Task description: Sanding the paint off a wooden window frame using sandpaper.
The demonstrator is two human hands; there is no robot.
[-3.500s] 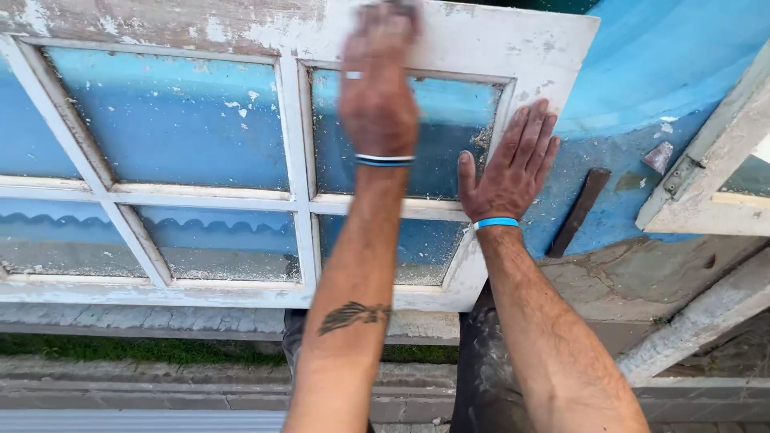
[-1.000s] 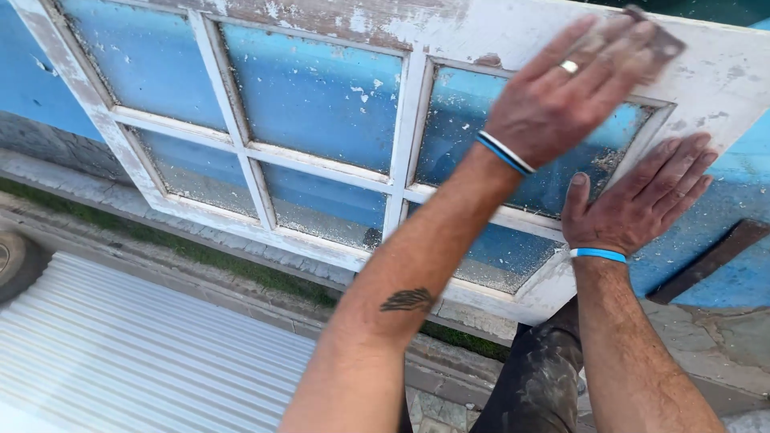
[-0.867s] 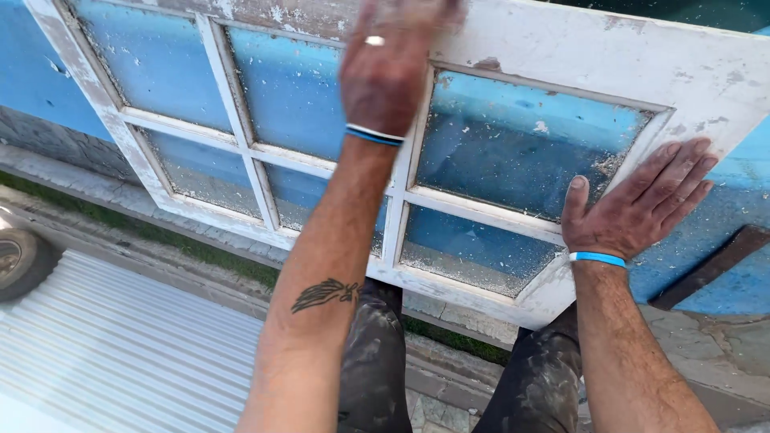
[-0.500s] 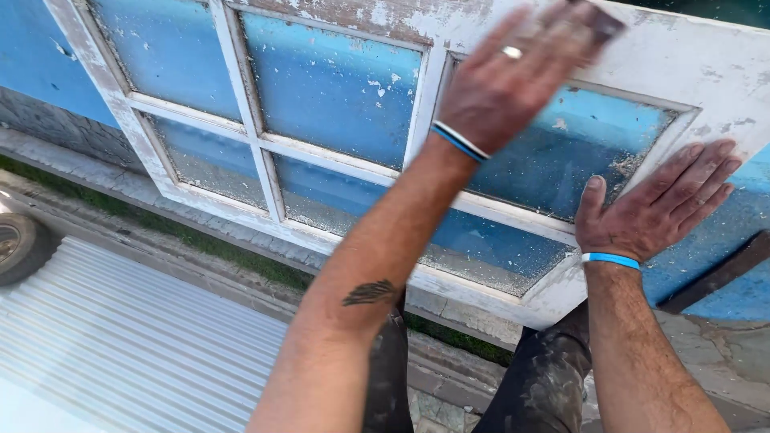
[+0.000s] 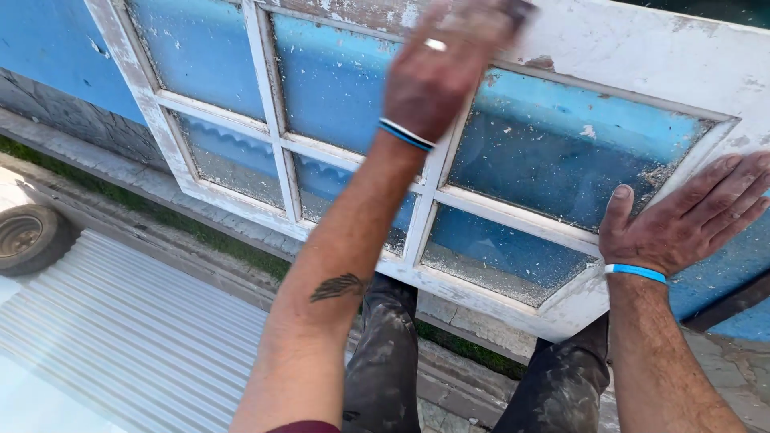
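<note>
- My left hand (image 5: 437,68) is at the upper middle of the frame, pressed against the top rail of an old white-painted wooden window frame with six glass panes (image 5: 561,48). It is blurred; the fingers look curled over something small and dark, perhaps a sanding pad, but I cannot tell for sure what it is.
- My right hand (image 5: 682,220) lies at the right edge of the frame, fingers spread and flat on the lower right corner of the window frame, bracing it.
- The window frame fills the upper half of the picture, tilted and leaning against a blue wall (image 5: 56,56). Its paint is flaking, and white dust and flecks lie on the lower right pane (image 5: 505,265).
- I judge the step in hand to be rubbing down the old paint on the top rail. The next stroke calls for steady pressure from the right hand so the frame does not shift.
- At lower left lies a grey corrugated metal sheet (image 5: 136,345), with a small wheel (image 5: 24,236) beside it at the left edge.
- My dusty dark trousers (image 5: 385,361) show at the bottom centre.
</note>
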